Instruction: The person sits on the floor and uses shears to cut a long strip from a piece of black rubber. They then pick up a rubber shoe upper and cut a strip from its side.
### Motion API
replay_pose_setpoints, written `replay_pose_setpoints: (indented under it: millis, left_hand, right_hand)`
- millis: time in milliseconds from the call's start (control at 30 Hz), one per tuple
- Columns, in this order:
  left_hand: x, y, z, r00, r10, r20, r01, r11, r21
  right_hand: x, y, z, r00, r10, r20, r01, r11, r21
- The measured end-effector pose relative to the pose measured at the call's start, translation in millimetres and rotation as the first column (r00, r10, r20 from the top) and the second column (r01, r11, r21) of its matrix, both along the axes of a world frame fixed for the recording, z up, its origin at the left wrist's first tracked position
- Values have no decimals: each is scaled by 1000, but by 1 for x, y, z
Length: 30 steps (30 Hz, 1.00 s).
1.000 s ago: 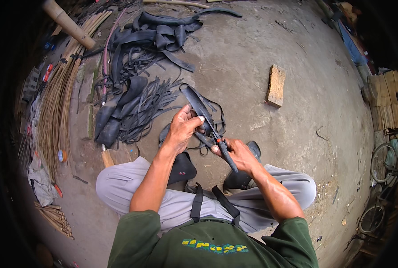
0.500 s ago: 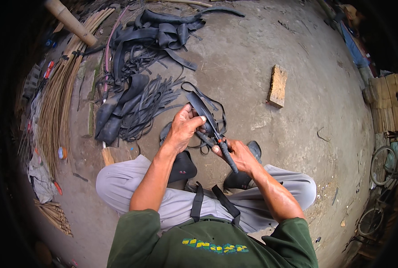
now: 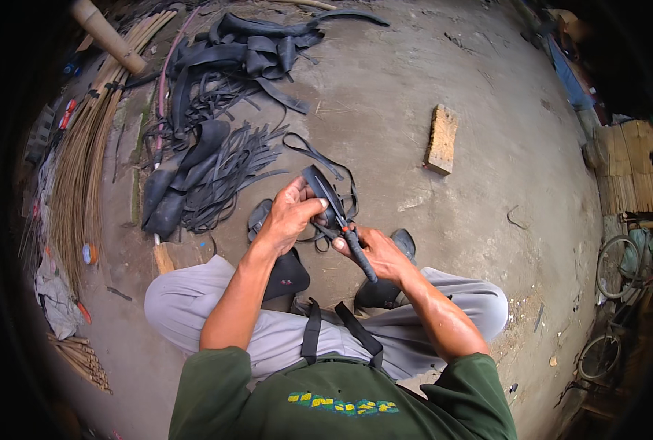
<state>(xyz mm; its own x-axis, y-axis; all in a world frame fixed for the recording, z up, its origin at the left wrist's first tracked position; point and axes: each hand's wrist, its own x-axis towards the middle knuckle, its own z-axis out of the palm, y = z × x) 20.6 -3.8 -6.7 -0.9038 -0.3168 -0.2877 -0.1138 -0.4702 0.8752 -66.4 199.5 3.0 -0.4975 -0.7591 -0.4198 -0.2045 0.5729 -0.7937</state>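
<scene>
My left hand (image 3: 290, 218) is closed on a piece of black rubber sheet (image 3: 312, 176), thumb on top and fingers curled beneath. In my right hand (image 3: 382, 253) is a pair of scissors (image 3: 361, 257) with black-wrapped handles and a bit of red near the pivot. The blades point away from me and lie along the rubber, close to my left thumb. How far the blades stand apart is hard to see. A thin black rubber strip (image 3: 353, 183) hangs in a loop beyond my hands and reaches the ground.
Cut rubber strips (image 3: 231, 176) and larger rubber sheets (image 3: 264, 55) lie in piles at the far left. Bundled thin sticks (image 3: 96, 169) flank them. A wooden block (image 3: 441, 139) rests on the floor to the right. A bicycle (image 3: 618, 268) is at the far right.
The whole view has shifted, so the scene sits slightly further left. The rubber's far end is a little nearer to me. Both hands keep their hold.
</scene>
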Motion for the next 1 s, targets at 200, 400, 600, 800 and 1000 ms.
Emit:
replay_pose_setpoints:
  millis: [200, 400, 600, 800, 1000]
  left_hand:
    - [-2, 1, 1, 1000, 4, 25, -4, 1000, 6]
    - [-2, 5, -1, 999, 30, 21, -29, 1000, -7]
    - [-3, 5, -3, 999, 20, 31, -19, 1000, -14]
    - [-2, 3, 1, 998, 19, 57, -18, 999, -28]
    - [-2, 3, 0, 999, 17, 45, -16, 1000, -27]
  right_hand:
    - [-6, 2, -2, 998, 20, 56, -27, 992, 120]
    - [0, 1, -8, 1000, 1, 7, -1, 1000, 13]
    - [-1, 3, -6, 1000, 5, -21, -4, 1000, 27]
    - [1, -1, -8, 1000, -18, -4, 18, 1000, -5]
    - [0, 1, -11, 1000, -2, -19, 2, 1000, -7]
